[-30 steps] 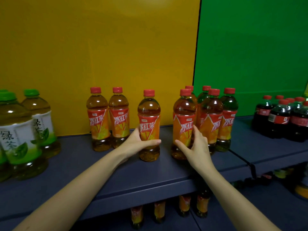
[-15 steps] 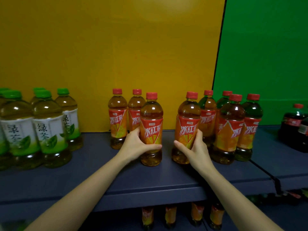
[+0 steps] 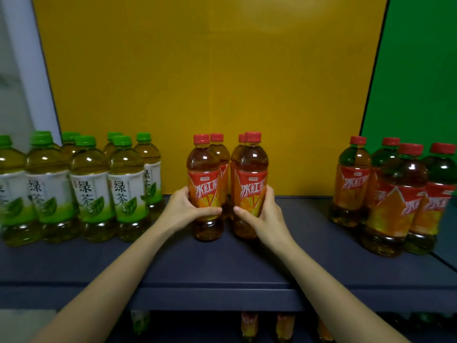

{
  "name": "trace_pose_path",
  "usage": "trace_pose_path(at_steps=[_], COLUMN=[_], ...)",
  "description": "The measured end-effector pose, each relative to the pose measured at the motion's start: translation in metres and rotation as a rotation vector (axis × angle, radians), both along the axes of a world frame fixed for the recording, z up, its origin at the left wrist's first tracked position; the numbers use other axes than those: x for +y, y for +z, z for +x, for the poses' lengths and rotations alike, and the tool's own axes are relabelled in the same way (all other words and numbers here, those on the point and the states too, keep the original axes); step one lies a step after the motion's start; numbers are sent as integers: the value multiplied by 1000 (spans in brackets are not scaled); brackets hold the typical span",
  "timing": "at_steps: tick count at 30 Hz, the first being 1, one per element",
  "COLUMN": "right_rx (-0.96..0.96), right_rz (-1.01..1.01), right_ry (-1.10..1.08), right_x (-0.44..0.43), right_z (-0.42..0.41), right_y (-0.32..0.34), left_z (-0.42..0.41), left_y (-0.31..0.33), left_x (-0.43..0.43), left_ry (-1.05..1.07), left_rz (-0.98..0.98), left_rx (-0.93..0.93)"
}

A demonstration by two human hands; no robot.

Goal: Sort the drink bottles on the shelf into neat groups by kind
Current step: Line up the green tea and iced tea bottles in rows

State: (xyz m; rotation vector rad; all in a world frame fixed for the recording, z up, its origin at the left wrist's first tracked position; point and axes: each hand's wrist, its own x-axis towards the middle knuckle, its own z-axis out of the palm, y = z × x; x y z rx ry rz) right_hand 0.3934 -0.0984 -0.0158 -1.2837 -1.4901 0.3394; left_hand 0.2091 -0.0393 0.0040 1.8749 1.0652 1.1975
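Two red-capped plastic bottles of amber iced tea stand mid-shelf on the dark blue shelf, just apart: the left hand grips the left bottle, the right hand grips the right bottle.

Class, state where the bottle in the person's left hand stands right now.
In the head view, the left hand grips a red tea bottle mid-shelf, between the green tea bottles and the right hand's bottle.

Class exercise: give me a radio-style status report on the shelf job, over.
Left hand shut on red-capped iced tea bottle; right hand on its twin. Both standing on dark shelf. Nothing blocking.
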Motion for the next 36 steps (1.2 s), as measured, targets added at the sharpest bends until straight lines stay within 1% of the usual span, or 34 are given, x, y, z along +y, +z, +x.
trace_pose_path(at_steps=[5,10,15,19,21,23,25,26,28,29,30,32,34,36], right_rx=[-9,-12,-59,-67,-56,-49,-74,-101,-176,-213,-235,-235,-219,-208], right_rz=[-20,-24,-17,-24,-39,-68,-99,-108,-78,-32,34,171,267,317], right_ry=[9,-39,-40,-33,-20,16,8,-21,-119,-175,-227,-306,-379,-478], right_x=[7,10,9,10,8,6,1,-4,-18,-27,-38,-59,-80,-97], right_z=[-8,-4,-4,-5,-6,-3,1,4,15,21,29,49,74,101], right_y=[-5,-8,-9,-10,-8,-6,-3,-2,2,5,9,16,23,29], left_z=[0,1,5,7,7,5,1,0,-3,-5,-5,3,21,47], left_y=[-1,-5,-7,-11,-12,-12,-11,-10,-4,-1,3,10,15,19], left_x=[3,13,14,13,12,12,7,3,-9,-16,-23,-36,-49,-60], left_ry=[-61,-113,-157,-184,-166,-93,14,74,183,200,172,47,-73,-165], left_rz=[3,-5,41,46,52,78,134,197,420,537,628,730,761,777], left_rx=[27,56,114,108,142,211,218,177,68,25,-8,-26,-10,6])
